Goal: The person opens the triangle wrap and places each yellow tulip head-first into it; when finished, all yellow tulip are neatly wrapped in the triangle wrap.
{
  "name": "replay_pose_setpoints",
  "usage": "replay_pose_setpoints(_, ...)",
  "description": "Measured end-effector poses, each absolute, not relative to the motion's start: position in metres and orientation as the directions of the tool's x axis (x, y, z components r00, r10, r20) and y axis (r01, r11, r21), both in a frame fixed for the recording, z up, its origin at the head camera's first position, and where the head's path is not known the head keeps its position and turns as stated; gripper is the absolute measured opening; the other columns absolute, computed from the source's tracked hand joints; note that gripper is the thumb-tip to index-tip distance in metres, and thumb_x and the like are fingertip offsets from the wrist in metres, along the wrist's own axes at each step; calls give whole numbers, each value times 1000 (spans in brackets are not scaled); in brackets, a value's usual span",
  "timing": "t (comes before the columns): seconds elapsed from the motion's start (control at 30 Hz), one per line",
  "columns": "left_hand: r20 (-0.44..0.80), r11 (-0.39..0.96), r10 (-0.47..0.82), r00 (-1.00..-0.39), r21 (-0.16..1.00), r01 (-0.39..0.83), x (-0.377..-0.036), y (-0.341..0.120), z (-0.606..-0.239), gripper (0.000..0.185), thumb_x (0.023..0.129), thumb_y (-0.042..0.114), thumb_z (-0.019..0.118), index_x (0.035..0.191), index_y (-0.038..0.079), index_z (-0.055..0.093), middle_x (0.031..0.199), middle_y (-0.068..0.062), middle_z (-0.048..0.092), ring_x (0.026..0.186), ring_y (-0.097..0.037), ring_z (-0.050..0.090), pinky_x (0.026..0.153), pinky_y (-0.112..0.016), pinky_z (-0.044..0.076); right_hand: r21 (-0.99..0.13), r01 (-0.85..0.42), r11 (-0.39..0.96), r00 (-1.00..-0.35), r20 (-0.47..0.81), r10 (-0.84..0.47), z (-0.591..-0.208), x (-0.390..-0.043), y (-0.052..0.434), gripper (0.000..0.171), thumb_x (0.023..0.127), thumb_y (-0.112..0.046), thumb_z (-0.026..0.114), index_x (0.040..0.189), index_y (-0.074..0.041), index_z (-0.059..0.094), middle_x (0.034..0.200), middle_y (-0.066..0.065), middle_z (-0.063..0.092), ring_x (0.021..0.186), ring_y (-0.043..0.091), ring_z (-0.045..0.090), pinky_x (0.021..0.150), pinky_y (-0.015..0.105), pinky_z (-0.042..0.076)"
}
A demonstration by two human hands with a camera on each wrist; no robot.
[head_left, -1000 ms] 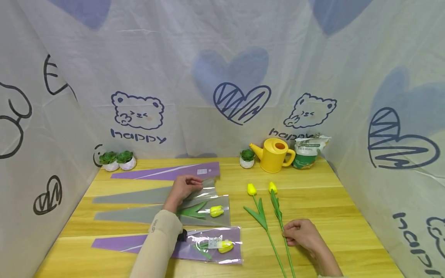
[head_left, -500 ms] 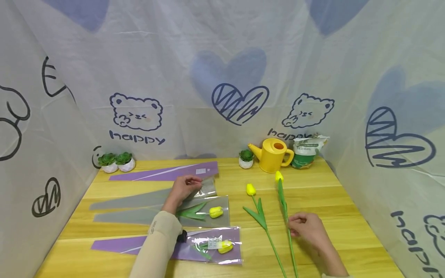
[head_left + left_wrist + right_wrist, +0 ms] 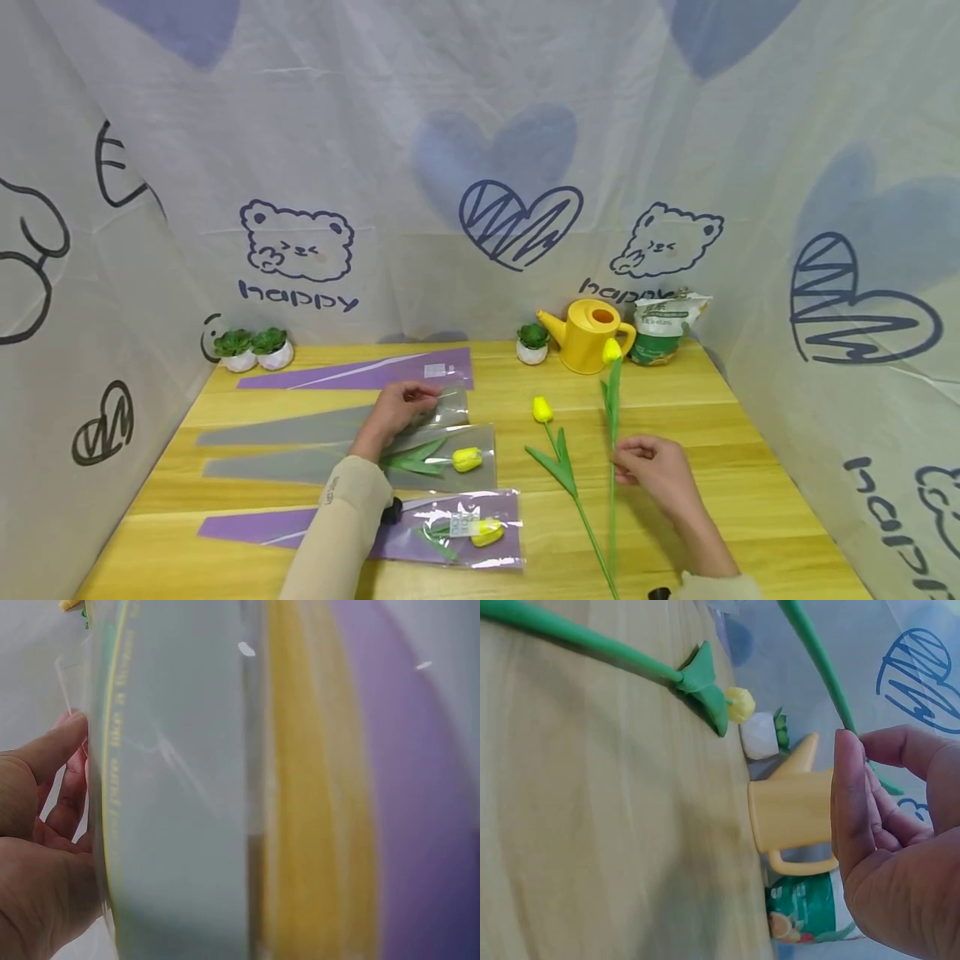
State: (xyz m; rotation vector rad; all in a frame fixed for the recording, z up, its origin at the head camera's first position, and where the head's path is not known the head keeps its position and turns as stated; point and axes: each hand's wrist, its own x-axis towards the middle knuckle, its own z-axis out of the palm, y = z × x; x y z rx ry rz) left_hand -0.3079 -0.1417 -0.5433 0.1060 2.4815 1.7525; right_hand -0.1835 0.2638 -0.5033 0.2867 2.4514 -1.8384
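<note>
My left hand (image 3: 402,414) pinches the edge of a grey, clear-fronted flower sleeve (image 3: 292,422) near its wide end. In the left wrist view, thumb and fingers (image 3: 56,742) meet at the film's edge, and the printed grey film (image 3: 180,787) fills the middle. My right hand (image 3: 656,471) pinches the green stem of a yellow artificial tulip (image 3: 613,400) between thumb and forefinger, raised from the table with its bloom upward. Left of it, a second tulip (image 3: 558,467) lies on the table. Another grey sleeve (image 3: 480,479), nearer me, has a tulip inside.
A purple sleeve (image 3: 255,525) holding a tulip lies nearest, partly under my left forearm. Another purple sleeve (image 3: 375,372) lies farther back. Along the back stand small potted succulents (image 3: 274,353), a yellow watering can (image 3: 585,346) and a green-white bag (image 3: 660,333).
My right hand has lifted the tulip and moved it forward; its bloom now overlaps the watering can. My left hand stays at the grey sleeve's wide end.
</note>
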Motion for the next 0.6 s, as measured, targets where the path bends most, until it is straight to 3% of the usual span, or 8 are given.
replay_pose_setpoints(0.37,-77,327,105,-992,944,-38,-308,-142,-549,20,94,4,75,113,1,76,102,-13,75,83,-15,61,70,-22,50,-958,109,265,-987,-73,142,-488,-198,246,28,96,-4,69,117,14,67,88,10,76,73,13,73,72,29,64)
replay_pose_setpoints(0.6,-86,317,96,-992,947,-52,-307,-142,-550,20,93,5,75,113,4,77,104,-11,75,85,-16,61,73,-23,51,-973,68,219,-986,-33,162,-477,-209,235,24,96,-6,69,113,11,69,88,10,77,73,13,74,71,28,64)
